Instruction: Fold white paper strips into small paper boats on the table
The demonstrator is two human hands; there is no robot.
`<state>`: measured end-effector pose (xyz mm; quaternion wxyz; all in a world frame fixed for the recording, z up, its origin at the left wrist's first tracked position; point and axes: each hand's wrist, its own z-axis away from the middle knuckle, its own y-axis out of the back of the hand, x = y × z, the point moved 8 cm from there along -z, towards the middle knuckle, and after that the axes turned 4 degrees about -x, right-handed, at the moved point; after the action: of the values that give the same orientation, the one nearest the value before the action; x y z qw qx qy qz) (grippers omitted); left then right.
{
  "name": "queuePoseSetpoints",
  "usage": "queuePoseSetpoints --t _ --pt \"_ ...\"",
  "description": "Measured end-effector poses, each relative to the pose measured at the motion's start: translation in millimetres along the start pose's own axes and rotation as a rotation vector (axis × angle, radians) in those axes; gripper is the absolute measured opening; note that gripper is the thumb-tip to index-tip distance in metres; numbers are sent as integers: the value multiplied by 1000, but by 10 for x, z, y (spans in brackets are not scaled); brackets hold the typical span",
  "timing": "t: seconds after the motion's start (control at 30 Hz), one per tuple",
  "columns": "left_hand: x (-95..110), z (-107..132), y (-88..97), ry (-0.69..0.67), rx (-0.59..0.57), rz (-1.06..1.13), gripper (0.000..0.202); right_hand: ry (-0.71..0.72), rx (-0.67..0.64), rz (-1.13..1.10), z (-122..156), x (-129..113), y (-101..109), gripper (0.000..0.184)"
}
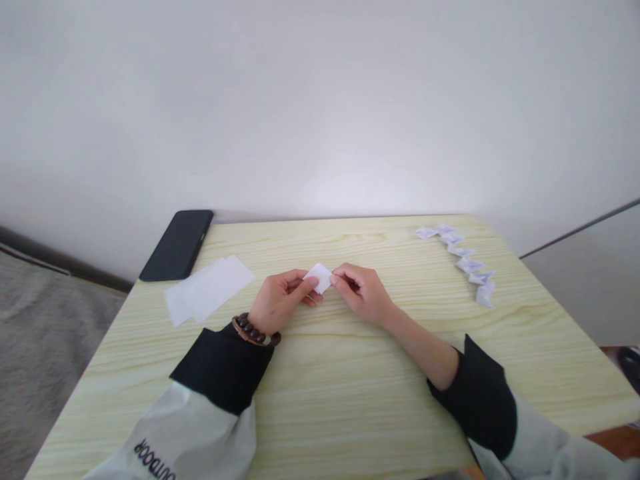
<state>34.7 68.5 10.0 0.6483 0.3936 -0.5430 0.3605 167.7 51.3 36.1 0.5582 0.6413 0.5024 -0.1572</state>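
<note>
Clock centred on the small folded paper (319, 273), 12 toward the wall (320, 113), as I see it from behind the person's shoulders.

Specimen: white, flat, diamond-shaped, one corner toward 12. It sits between the two hands over the middle of the table (325, 413); whether its underside touches the wood I cannot tell.

Left hand (280, 300): comes in from 8 o'clock, grasping the paper, thumb on its upper face, fingers curled below. Beaded bracelet (255, 331) at the wrist.

Right hand (365, 293): comes in from 4 o'clock, pinching the paper's 3 o'clock corner between thumb and index finger, remaining fingers curled in.

Both sleeves pale with black cuffs; the left sleeve (185, 427) bears the lettering "OUTDOOR".

Surroundings: at 9 o'clock, plain white sheets (210, 289), overlapping, lying flat. Between 9 and 10, just beyond them, a black phone (177, 245), flat at the table's edge. From 2 round to 3 o'clock, well apart from the right hand, a curved row of seven folded paper pieces (469, 265), neighbours touching or nearly so.
</note>
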Motion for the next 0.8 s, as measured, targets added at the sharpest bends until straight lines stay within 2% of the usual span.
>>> queuePoseSetpoints --t 0.13,0.37,0.63,0.73,0.8 --pt "14 -4 7 -9 -1 -21 38 23 -30 11 6 -20 -26 20" --pt "11 -4 -10 -3 -3 -1 39 -2 22 0 6 3 14 21" --pt "-39 -2 0 15 -15 -79 30 -1 -42 28 10 6 -42 21" --pt "-25 -2 -4 -10 3 -71 37 -34 -16 9 10 39 -24 22" --pt "11 0 10 -69 29 -105 53 -62 18 -7 10 70 0 22"
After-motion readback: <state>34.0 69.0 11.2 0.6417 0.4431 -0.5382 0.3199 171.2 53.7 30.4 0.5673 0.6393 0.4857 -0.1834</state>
